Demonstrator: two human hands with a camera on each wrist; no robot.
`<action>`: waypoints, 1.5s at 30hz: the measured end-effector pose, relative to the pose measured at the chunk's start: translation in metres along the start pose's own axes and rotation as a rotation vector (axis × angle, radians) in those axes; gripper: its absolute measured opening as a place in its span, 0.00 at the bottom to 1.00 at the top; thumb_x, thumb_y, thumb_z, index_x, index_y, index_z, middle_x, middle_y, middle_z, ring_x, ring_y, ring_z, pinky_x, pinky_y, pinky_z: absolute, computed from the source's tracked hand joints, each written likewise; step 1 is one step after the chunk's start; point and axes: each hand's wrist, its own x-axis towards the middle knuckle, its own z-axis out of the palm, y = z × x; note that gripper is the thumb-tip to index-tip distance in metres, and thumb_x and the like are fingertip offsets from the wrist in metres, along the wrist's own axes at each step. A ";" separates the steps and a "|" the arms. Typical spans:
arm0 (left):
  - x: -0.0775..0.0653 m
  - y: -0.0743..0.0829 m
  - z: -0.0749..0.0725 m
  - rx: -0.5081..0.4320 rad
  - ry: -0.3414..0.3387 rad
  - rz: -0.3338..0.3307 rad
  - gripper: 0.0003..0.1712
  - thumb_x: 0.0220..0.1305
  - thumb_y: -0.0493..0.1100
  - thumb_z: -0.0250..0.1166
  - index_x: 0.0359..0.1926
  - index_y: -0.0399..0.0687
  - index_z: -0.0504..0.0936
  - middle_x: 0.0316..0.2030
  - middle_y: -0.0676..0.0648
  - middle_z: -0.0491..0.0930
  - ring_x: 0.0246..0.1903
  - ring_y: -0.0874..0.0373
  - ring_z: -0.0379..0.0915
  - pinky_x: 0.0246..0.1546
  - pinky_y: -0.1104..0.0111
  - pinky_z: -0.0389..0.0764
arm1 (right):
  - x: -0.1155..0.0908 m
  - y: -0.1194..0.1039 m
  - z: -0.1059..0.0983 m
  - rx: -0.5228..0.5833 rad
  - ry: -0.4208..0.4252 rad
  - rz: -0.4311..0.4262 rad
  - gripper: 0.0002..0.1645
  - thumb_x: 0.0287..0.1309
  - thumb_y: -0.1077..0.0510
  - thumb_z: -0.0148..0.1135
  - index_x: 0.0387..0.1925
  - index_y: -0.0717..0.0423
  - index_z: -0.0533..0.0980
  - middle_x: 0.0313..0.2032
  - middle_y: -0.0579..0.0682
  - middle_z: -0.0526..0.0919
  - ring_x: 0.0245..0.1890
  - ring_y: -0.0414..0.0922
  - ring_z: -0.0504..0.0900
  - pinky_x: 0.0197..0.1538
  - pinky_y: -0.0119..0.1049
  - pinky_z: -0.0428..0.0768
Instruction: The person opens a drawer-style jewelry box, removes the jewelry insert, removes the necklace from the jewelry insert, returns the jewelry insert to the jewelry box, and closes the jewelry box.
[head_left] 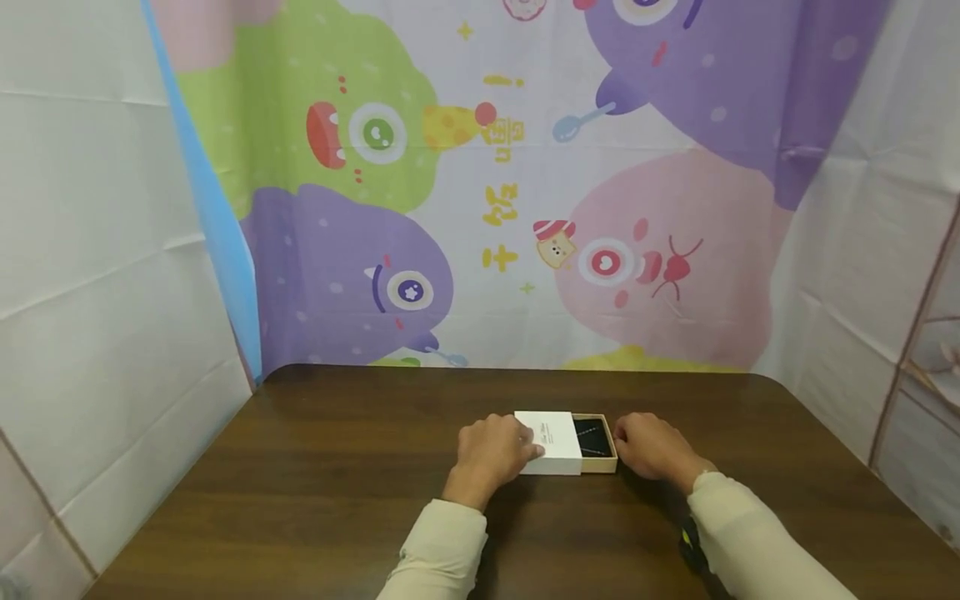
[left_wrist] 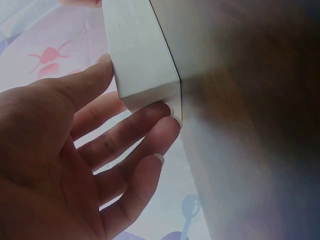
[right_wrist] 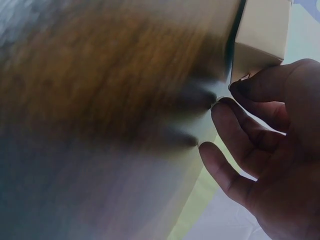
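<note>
A white box sleeve (head_left: 551,450) with dark lettering lies flat on the table. Out of its right end sticks a tan inner tray (head_left: 600,465), lined in black with thin silvery chain-like lines (head_left: 588,432) on it. My left hand (head_left: 491,454) grips the sleeve's left end; in the left wrist view the thumb (left_wrist: 90,82) lies along one edge and the fingers curl against the end face. At the tray's right end my right hand (head_left: 652,446) pinches something small, with thumb and forefinger right at the end wall (right_wrist: 257,57). A small thin loop (right_wrist: 244,77) shows there, mostly hidden by the fingertips.
The dark brown wooden table (head_left: 337,517) has rounded far corners. Behind it hangs a cartoon-printed cloth (head_left: 487,317), with pale tile-patterned sheets at the left (head_left: 112,250) and right (head_left: 855,292). A dark band (head_left: 690,546) with a yellow-green mark sits under the right wrist.
</note>
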 end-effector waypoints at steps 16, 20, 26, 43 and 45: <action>-0.002 0.002 0.000 -0.023 -0.008 -0.022 0.19 0.59 0.60 0.71 0.47 0.60 0.90 0.45 0.53 0.87 0.32 0.54 0.80 0.31 0.59 0.75 | -0.001 0.003 0.001 0.034 0.001 0.012 0.09 0.62 0.62 0.58 0.25 0.52 0.76 0.23 0.45 0.73 0.23 0.43 0.71 0.28 0.40 0.69; -0.002 0.001 0.002 -0.026 -0.005 -0.022 0.19 0.59 0.60 0.71 0.47 0.60 0.90 0.45 0.52 0.87 0.33 0.54 0.80 0.31 0.59 0.75 | -0.002 0.005 0.002 0.034 -0.004 0.026 0.09 0.62 0.62 0.58 0.25 0.52 0.76 0.23 0.45 0.73 0.23 0.43 0.71 0.28 0.39 0.69; -0.002 0.000 0.003 -0.020 0.004 -0.015 0.18 0.59 0.61 0.71 0.47 0.61 0.90 0.43 0.52 0.87 0.30 0.54 0.79 0.30 0.59 0.74 | -0.003 0.006 0.001 0.042 0.006 0.027 0.09 0.60 0.63 0.57 0.25 0.52 0.75 0.22 0.45 0.72 0.22 0.43 0.70 0.27 0.39 0.68; 0.001 0.000 0.003 -0.004 0.014 -0.004 0.18 0.59 0.61 0.71 0.45 0.61 0.91 0.41 0.51 0.88 0.30 0.54 0.79 0.28 0.59 0.74 | -0.003 0.007 0.001 0.031 0.018 0.043 0.09 0.58 0.64 0.56 0.24 0.52 0.76 0.23 0.45 0.73 0.25 0.44 0.71 0.29 0.40 0.69; 0.001 0.000 0.003 -0.007 0.010 -0.005 0.18 0.59 0.61 0.71 0.46 0.61 0.91 0.42 0.51 0.88 0.31 0.53 0.80 0.29 0.59 0.75 | -0.003 0.006 0.001 0.031 0.018 0.045 0.09 0.58 0.64 0.56 0.24 0.51 0.76 0.23 0.45 0.73 0.25 0.44 0.71 0.29 0.40 0.69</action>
